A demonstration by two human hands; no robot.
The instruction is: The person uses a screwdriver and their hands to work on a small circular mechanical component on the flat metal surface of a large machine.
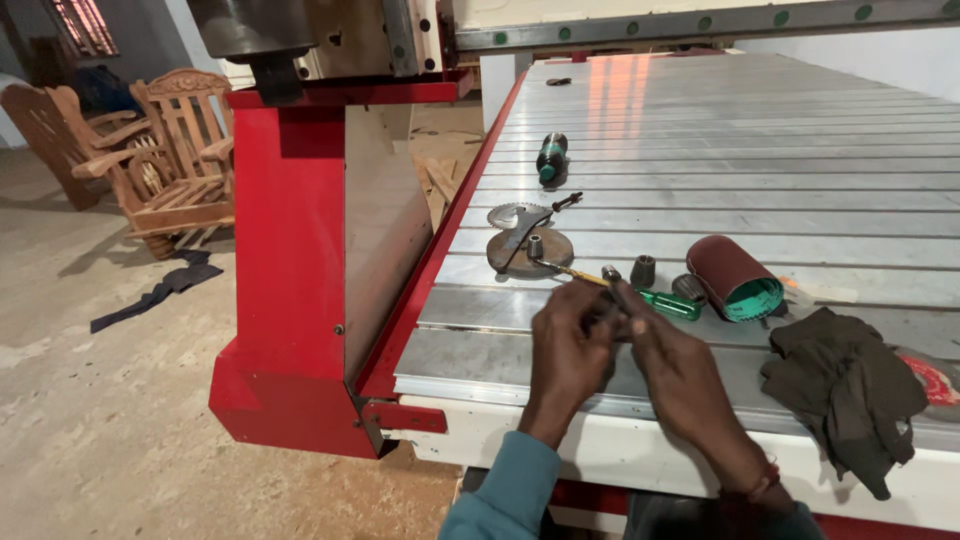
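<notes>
Head view: left hand, right hand fingers pinch small metal bit; sandpaper roll near.

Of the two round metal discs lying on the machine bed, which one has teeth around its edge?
The toothed disc is the smaller, paler one, farther from the hands. The larger dark disc in front of it has a smooth rim and carries a small socket on top.

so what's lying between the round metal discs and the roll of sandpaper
In the head view, between the discs and the sandpaper roll stands a small dark metal socket on the slotted table; a green-handled screwdriver lies just nearer.
</notes>
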